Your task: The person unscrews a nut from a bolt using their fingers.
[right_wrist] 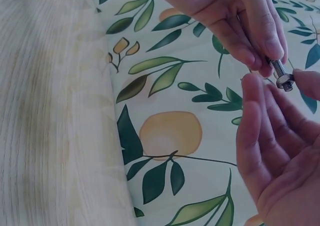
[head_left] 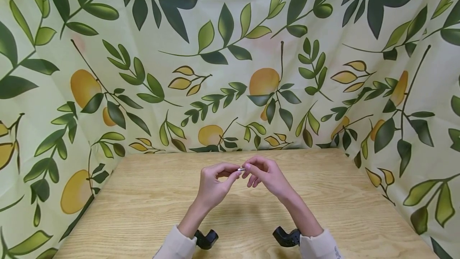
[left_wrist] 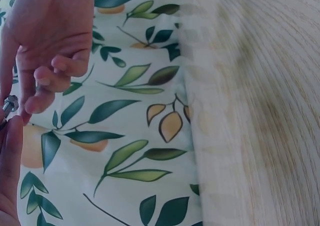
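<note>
Above the table the two hands meet at a small silver metal bolt (right_wrist: 277, 66). My left hand (head_left: 215, 185) pinches one end of it between thumb and fingers. A nut (right_wrist: 285, 80) sits on the thread close to the bolt's free end, and a short tip sticks out past it. My right hand (head_left: 269, 176) has its thumb and index finger at the nut; its other fingers hang loosely curved. In the left wrist view the bolt's end (left_wrist: 11, 104) shows at the left edge, between the fingertips of both hands. The bolt's other end is hidden in the left fingers.
A light wood-grain table (head_left: 143, 203) lies under the hands. Cloth (head_left: 230, 75) printed with leaves and orange fruit hangs behind it and at both sides. Black curved pieces (head_left: 206, 239) stick out at both wrists, beside the pale sleeves (head_left: 177, 245).
</note>
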The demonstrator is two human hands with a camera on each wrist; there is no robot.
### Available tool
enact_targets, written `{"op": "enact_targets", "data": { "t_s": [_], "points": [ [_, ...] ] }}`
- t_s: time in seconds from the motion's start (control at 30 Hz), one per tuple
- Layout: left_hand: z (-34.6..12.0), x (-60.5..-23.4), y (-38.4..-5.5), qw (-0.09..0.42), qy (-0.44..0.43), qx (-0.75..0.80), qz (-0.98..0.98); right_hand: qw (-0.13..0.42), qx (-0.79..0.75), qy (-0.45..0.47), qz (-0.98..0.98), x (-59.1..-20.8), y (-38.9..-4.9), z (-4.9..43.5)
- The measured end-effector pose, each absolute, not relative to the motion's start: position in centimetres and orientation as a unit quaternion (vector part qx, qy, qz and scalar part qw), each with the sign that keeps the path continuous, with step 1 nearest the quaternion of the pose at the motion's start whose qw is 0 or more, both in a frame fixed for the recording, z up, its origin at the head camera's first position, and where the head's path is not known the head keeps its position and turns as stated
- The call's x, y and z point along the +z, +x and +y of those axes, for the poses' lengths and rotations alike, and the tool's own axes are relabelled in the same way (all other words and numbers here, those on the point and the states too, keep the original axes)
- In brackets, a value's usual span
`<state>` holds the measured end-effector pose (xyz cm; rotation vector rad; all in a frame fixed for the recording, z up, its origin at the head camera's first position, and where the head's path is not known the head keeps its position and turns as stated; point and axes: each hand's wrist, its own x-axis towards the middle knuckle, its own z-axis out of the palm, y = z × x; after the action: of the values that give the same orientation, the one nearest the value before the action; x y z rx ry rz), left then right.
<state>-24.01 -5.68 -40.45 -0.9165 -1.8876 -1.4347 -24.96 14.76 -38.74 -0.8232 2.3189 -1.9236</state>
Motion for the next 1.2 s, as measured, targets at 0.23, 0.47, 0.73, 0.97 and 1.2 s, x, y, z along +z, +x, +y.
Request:
{"op": "enact_targets", "data": {
  "t_s": [0.23,0.47,0.73,0.97,1.2],
  "points": [
    [-5.64,-40.44,-23.99,0.3,-0.345,-0.54,-0.707,-0.013,-0.625,-0.278,0.729,-38.8,-24.74,14.9],
    [-5.63,-40.48,-23.95,0.294,-0.344,-0.543,-0.708,-0.02,-0.615,-0.272,0.74,-38.78,-24.67,15.03],
    [-5.68,-40.66,-24.05,0.313,-0.347,-0.535,-0.704,-0.009,-0.599,-0.26,0.758,-38.64,-24.82,15.01],
    [-5.6,-40.4,-23.89,0.297,-0.339,-0.544,-0.707,-0.02,-0.617,-0.265,0.741,-38.51,-24.7,15.01],
    [-5.58,-40.33,-23.82,0.296,-0.339,-0.547,-0.706,-0.016,-0.613,-0.264,0.745,-38.53,-24.73,15.03]
  ]
}}
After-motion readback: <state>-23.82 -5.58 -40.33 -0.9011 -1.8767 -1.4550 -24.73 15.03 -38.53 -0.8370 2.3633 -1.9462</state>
